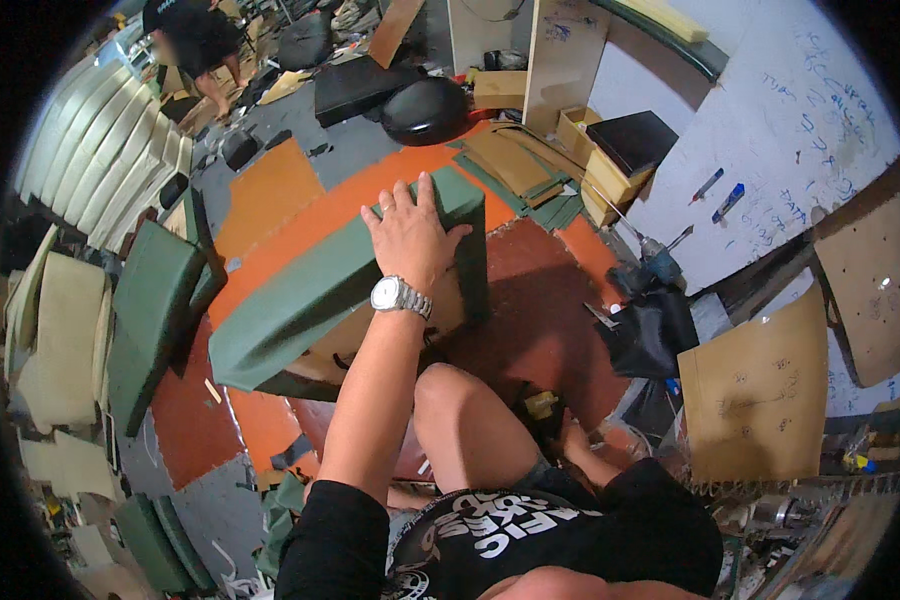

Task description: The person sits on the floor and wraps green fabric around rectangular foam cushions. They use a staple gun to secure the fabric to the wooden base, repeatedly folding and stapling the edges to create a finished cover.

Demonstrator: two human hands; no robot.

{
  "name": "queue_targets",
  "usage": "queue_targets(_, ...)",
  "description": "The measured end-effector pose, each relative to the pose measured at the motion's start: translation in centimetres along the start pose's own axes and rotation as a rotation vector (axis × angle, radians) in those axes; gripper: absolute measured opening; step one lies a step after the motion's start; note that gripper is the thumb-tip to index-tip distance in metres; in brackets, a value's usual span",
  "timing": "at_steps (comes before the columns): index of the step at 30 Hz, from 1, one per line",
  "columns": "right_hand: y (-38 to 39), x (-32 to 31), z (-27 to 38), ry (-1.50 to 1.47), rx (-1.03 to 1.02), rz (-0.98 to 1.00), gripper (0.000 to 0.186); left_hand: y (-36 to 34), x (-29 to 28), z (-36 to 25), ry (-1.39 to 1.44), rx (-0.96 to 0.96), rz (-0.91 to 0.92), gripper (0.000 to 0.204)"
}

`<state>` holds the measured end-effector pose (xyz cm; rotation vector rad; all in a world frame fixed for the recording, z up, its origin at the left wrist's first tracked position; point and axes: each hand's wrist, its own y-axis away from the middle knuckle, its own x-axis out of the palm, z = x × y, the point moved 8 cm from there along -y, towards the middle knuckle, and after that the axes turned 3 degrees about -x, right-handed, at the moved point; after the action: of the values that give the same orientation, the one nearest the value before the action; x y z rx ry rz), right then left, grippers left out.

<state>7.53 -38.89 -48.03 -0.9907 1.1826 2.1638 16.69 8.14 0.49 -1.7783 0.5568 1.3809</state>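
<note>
A green-covered seat cushion point(300, 290) stands tilted in front of me, its tan underside partly turned toward my body. Across its upper edge lies my left hand point(410, 235), open, with the fingers spread and the palm pressed on the cover. A metal-band watch is on that wrist. Low beside my bent knee, my right hand point(568, 436) is closed at a dark object with a yellowish part point(541, 404). Shadow hides most of its fingers, and I cannot make out what the object is.
More green cushions point(155, 320) lean at the left, below stacked white foam pieces point(95, 150). Orange and dark red sheets point(195, 430) cover the floor. At the right are a power drill point(660, 262), a black bag point(653, 335) and brown boards point(760, 395). Another person point(195, 40) sits far left.
</note>
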Motion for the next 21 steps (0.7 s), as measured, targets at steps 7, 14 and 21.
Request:
queue_targets(7,-0.2,-2.0,4.6,0.156,0.120,0.138,0.130,0.9,0.1,-0.1,0.030,-0.021,0.012,0.098)
queue_targets(14,-2.2,-5.2,5.0,0.117,0.171,0.117,0.111,0.8,0.1,-0.2,0.020,-0.023,-0.014,0.098)
queue_targets(21,-4.9,-20.7,13.5,-0.574,0.004,-0.298,0.049,0.5,0.3,-0.1,0.029,-0.038,0.022,0.098)
